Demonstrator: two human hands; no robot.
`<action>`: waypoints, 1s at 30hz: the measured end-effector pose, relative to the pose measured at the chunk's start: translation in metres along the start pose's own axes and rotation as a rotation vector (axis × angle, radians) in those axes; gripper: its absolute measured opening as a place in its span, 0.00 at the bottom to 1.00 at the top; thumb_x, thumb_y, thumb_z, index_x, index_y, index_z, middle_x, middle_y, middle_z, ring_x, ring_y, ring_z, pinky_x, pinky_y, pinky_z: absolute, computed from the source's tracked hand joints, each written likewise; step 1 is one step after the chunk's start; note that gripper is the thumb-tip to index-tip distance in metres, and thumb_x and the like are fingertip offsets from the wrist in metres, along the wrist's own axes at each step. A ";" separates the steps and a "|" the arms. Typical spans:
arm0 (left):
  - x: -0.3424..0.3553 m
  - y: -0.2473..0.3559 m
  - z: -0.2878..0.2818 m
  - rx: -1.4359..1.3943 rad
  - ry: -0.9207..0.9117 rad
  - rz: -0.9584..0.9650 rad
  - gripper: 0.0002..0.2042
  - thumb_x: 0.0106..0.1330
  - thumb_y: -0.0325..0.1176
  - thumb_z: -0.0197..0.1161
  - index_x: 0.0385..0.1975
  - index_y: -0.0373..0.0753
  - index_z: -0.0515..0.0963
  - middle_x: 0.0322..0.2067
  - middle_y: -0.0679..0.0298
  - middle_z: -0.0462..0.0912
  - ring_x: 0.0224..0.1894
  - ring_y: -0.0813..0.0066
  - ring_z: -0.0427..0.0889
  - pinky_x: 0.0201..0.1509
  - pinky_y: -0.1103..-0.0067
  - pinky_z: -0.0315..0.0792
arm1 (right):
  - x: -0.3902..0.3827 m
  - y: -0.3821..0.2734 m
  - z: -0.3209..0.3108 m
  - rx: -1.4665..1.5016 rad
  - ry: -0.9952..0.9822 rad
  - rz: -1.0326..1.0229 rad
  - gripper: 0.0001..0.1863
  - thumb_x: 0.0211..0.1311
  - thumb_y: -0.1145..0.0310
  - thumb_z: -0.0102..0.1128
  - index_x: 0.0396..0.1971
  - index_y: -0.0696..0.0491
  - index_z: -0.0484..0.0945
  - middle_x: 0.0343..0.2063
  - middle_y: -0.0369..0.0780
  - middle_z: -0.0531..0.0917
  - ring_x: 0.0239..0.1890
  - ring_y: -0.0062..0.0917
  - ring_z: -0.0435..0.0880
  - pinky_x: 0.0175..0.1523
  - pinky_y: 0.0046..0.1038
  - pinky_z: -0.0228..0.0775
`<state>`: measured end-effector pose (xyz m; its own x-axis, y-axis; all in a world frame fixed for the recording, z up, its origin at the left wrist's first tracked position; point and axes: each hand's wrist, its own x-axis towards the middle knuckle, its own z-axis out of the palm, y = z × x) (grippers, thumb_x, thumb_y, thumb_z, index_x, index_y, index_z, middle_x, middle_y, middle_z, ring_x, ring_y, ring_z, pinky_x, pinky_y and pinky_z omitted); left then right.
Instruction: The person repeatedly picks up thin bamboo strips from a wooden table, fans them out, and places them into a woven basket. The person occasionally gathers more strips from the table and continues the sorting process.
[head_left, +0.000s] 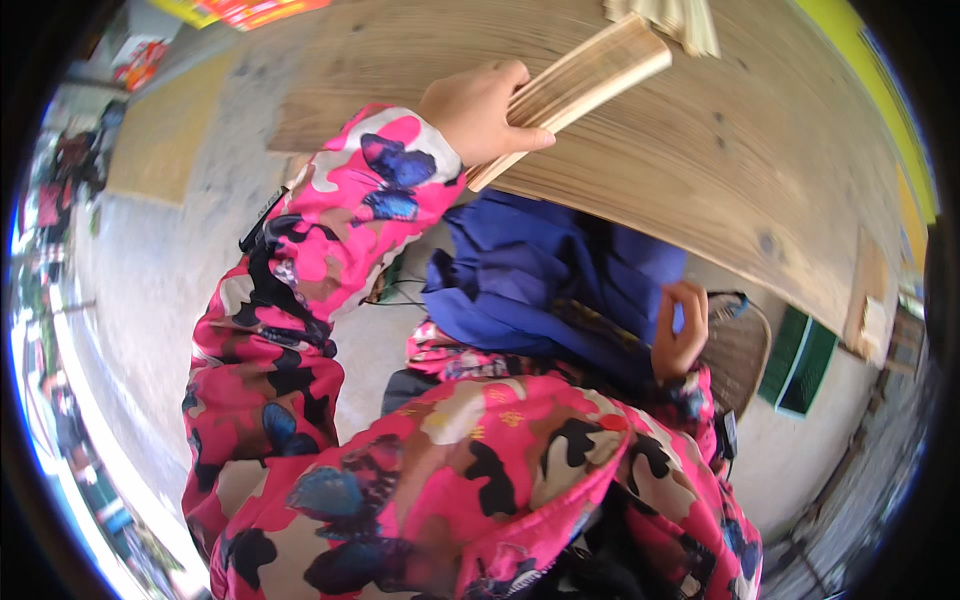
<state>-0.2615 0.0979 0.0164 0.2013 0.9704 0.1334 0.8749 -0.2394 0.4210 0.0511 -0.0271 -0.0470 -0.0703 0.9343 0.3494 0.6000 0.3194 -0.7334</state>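
My left hand (478, 112) is closed around a stack of thin pale wooden strips (590, 80), its thumb along the near side. The stack lies slantwise above the wooden table (700, 170), its lower end reaching the table's front edge. My right hand (682, 330) hovers lower right, off the table's edge, over blue cloth (530, 270) on my lap. Its thumb and forefinger curl together into a ring; whether anything small is pinched there cannot be made out.
More pale strips (685, 22) lie at the table's far side. To the right, below the table, are a woven basket (738, 350) and a green crate (797, 362). A small wooden piece (866, 290) rests at the right table end. Red and yellow packaging (250, 10) is at upper left.
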 end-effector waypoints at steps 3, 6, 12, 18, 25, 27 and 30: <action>0.016 0.045 0.034 0.005 -0.059 0.137 0.23 0.47 0.47 0.65 0.39 0.41 0.70 0.36 0.61 0.74 0.41 0.64 0.74 0.42 0.72 0.68 | 0.034 -0.008 -0.006 -0.073 0.086 -0.075 0.07 0.49 0.82 0.53 0.31 0.59 0.74 0.33 0.45 0.75 0.36 0.38 0.73 0.43 0.30 0.65; 0.014 0.052 0.051 -0.019 -0.073 0.226 0.23 0.47 0.44 0.65 0.42 0.42 0.70 0.38 0.60 0.72 0.45 0.62 0.70 0.48 0.71 0.65 | 0.065 -0.014 -0.007 -0.184 0.074 -0.217 0.14 0.48 0.80 0.54 0.39 0.57 0.72 0.41 0.47 0.73 0.43 0.41 0.71 0.48 0.34 0.63; -0.015 0.016 0.037 0.023 -0.072 0.227 0.24 0.46 0.42 0.66 0.43 0.41 0.71 0.38 0.60 0.71 0.46 0.60 0.69 0.50 0.71 0.64 | 0.097 -0.020 0.018 -0.306 -0.141 -0.329 0.22 0.46 0.77 0.55 0.46 0.55 0.69 0.51 0.47 0.66 0.52 0.43 0.65 0.55 0.37 0.60; -0.015 0.038 0.050 -0.333 -0.256 0.016 0.22 0.53 0.45 0.63 0.41 0.34 0.70 0.32 0.61 0.73 0.37 0.74 0.73 0.41 0.80 0.66 | 0.079 -0.018 0.029 0.139 0.277 -0.024 0.11 0.52 0.75 0.56 0.37 0.57 0.70 0.31 0.42 0.73 0.31 0.28 0.72 0.37 0.25 0.65; -0.060 0.116 0.083 -1.376 -0.421 -0.269 0.18 0.57 0.40 0.61 0.39 0.33 0.67 0.30 0.68 0.69 0.31 0.84 0.66 0.36 0.86 0.61 | 0.066 -0.016 0.025 1.012 0.010 0.519 0.22 0.63 0.56 0.47 0.46 0.60 0.66 0.36 0.41 0.76 0.37 0.24 0.75 0.43 0.24 0.67; -0.066 0.126 0.089 -1.426 -0.474 -0.365 0.19 0.58 0.40 0.60 0.42 0.32 0.67 0.33 0.64 0.72 0.35 0.79 0.71 0.40 0.83 0.65 | 0.066 -0.014 0.015 1.068 -0.075 0.609 0.22 0.63 0.57 0.46 0.46 0.61 0.66 0.38 0.44 0.77 0.39 0.25 0.76 0.46 0.26 0.67; -0.064 0.135 0.094 -1.711 -0.634 -0.533 0.20 0.60 0.42 0.57 0.45 0.34 0.66 0.39 0.57 0.75 0.40 0.70 0.77 0.44 0.76 0.71 | 0.063 -0.012 -0.001 1.156 -0.141 0.601 0.21 0.63 0.57 0.46 0.46 0.60 0.66 0.38 0.44 0.77 0.36 0.23 0.76 0.42 0.23 0.69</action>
<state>-0.1146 0.0068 -0.0193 0.5529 0.7155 -0.4271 -0.3417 0.6622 0.6669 0.0402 0.0280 -0.0158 -0.1578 0.9633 -0.2170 -0.4543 -0.2659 -0.8503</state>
